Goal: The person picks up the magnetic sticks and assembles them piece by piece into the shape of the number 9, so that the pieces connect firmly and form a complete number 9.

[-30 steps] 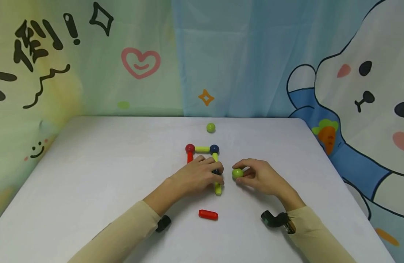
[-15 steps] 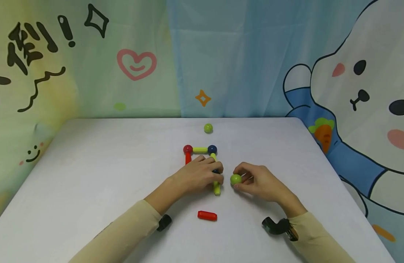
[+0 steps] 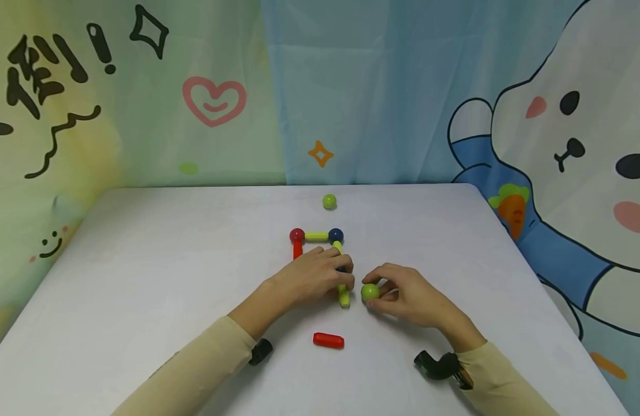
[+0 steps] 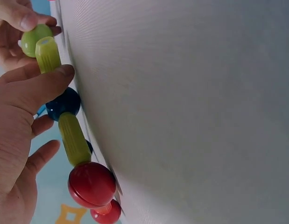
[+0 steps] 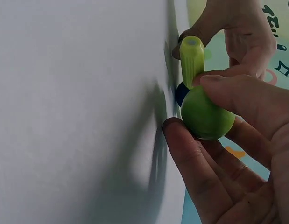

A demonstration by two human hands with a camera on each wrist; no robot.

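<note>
Ball-and-rod building pieces form a frame on the table, with a red ball, a dark blue ball and yellow-green rods between balls. My left hand lies over the frame's near part and pinches a yellow-green rod beside another blue ball. The rod's free end points toward my body. Just right of it, my right hand holds a green ball between thumb and fingers. In the right wrist view the ball overlaps the rod's lower end. My left hand hides part of the frame.
A loose red rod lies on the white table nearer my body. Another green ball rests near the far edge. Behind the table hangs a printed curtain.
My right hand has drawn the green ball toward my body and slightly left, level with the rod's free end. My left hand stays in place on the frame. The head view shifts slightly.
</note>
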